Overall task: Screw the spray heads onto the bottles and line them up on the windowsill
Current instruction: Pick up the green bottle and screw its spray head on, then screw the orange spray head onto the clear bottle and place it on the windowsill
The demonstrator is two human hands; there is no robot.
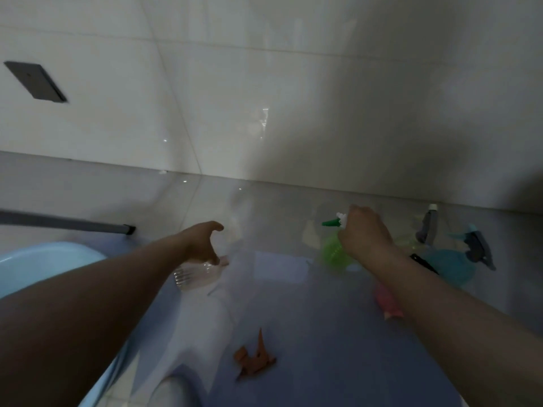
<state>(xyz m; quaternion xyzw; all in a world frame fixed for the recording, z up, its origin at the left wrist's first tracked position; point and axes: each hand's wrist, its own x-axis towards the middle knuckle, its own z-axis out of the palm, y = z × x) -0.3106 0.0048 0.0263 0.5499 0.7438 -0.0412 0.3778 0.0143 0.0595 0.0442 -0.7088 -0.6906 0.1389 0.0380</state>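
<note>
The right hand is closed around the top of a green bottle, which is translucent, ribbed and blurred. A green spray head with a white tip projects to the left from under the fingers; whether it is fully screwed on cannot be told.

The left hand is spread open, fingers curved, just above a clear bottle that lies on its side on the shiny surface; whether the fingertips touch it cannot be told. The clear bottle is colourless and ribbed near its base, and a pinkish part is seen at its neck end.

To the right, near the tiled wall, a blue bottle with a grey spray head is seen, and beside it a pale bottle with another grey spray head.

A pink spray head lies below the right forearm, and an orange spray head lies loose nearer the camera. A light blue basin is seen at the left edge.
</note>
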